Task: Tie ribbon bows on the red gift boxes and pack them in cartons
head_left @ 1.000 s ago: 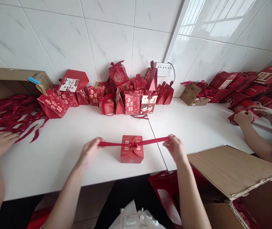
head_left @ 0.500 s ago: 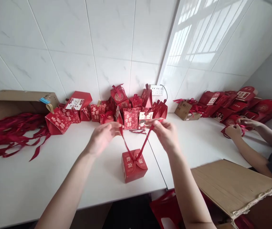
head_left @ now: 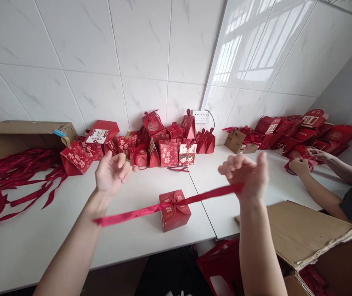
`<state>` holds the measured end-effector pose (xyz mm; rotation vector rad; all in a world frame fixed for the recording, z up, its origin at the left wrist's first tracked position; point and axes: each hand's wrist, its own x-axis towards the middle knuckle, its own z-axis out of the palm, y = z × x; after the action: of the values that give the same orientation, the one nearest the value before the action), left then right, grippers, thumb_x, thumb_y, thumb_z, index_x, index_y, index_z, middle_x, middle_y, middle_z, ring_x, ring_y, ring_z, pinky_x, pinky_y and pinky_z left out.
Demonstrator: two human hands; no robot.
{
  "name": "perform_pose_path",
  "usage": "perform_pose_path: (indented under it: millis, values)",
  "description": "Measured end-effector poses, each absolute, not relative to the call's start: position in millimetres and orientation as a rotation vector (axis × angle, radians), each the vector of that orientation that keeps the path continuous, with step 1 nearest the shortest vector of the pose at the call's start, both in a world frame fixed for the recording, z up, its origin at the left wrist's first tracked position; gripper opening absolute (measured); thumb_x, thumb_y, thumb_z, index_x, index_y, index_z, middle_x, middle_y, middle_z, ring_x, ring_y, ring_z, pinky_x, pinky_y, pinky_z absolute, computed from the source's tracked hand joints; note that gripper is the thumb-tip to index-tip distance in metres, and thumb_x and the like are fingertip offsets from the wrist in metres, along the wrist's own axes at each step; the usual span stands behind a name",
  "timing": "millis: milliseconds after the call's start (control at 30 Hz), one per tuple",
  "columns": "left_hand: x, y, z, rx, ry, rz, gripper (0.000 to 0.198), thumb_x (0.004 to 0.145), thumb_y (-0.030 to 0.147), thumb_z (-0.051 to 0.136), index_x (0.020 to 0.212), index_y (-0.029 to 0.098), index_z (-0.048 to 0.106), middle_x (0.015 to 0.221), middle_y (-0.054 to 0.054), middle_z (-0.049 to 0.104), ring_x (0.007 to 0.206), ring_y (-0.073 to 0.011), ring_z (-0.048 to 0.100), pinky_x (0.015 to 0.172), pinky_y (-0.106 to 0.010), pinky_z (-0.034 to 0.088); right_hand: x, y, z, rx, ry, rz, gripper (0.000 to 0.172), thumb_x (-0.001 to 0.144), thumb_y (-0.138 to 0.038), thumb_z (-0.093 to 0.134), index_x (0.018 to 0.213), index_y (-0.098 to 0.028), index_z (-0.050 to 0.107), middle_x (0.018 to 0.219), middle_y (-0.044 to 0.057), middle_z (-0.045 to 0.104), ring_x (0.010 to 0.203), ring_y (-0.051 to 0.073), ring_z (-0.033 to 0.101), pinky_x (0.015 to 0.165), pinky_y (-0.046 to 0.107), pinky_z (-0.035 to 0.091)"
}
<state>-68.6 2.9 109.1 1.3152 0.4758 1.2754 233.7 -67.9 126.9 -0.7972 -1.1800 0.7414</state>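
A small red gift box [head_left: 175, 220] with light lettering stands on the white table in front of me. Its red ribbon [head_left: 139, 214] is knotted at the top, and both tails stretch out sideways. My left hand [head_left: 111, 172] is raised left of the box, fingers loosely curled and apart, holding nothing. One ribbon tail passes in front of my left wrist. On the right, my right hand [head_left: 246, 174] is open with the thumb spread. The other tail ends by its palm; whether they touch, I cannot tell.
Several finished-looking red boxes [head_left: 169, 153] line the wall. Loose ribbons [head_left: 24, 176] spill from a cardboard box [head_left: 24, 127] at left. Another person's hands [head_left: 299, 165] work beside a red pile [head_left: 305, 133]. An open carton [head_left: 311, 234] stands at lower right.
Both hands have moved apart and let go of the upright ribbon tails, which now extend left and right. The box has stayed nearly in place.
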Motion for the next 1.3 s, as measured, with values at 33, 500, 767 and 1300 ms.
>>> perform_pose_path:
  millis: [33,500,767,1300]
  values:
    - [-68.6,4.4,102.3,1.403,0.565,1.246,0.041,0.082,0.051,0.048,0.054,0.02,0.046,0.037,0.006,0.044,0.035,-0.0098,0.042,0.062,-0.032,0.048,237.8,-73.9,122.0,-0.792,-1.199,0.73,0.055,0.083,-0.067,0.034,0.053,-0.022,0.041,0.053,-0.003,0.041,0.042,0.01,0.041,0.049,0.028,0.04]
    - [-9.8,-21.2,30.9,2.428,0.812,0.6,0.012,0.085,0.023,0.048,0.079,0.021,0.058,0.115,-0.006,0.059,0.111,-0.0209,0.055,0.094,-0.037,0.046,177.8,-79.2,39.0,-1.595,-2.075,0.524,0.018,0.089,-0.013,0.05,0.09,-0.02,0.067,0.087,0.003,0.058,0.07,0.013,0.058,0.068,0.024,0.044]
    - [-5.0,-34.8,22.7,2.508,0.903,0.659,0.01,0.082,0.016,0.049,0.083,0.021,0.058,0.104,-0.004,0.062,0.103,-0.0198,0.057,0.088,-0.035,0.05,177.5,-64.8,39.9,-1.418,-2.289,0.502,0.013,0.086,-0.011,0.054,0.084,-0.019,0.064,0.093,0.005,0.061,0.075,0.013,0.057,0.069,0.024,0.042]
    - [6.9,-37.4,11.4,2.457,1.041,0.815,0.011,0.077,0.009,0.052,0.075,0.02,0.051,0.096,-0.004,0.06,0.092,-0.0179,0.06,0.078,-0.031,0.053,181.3,-61.7,27.9,-1.375,-2.158,0.653,0.014,0.072,-0.005,0.053,0.072,-0.019,0.049,0.061,-0.005,0.049,0.052,0.008,0.04,0.054,0.019,0.033]
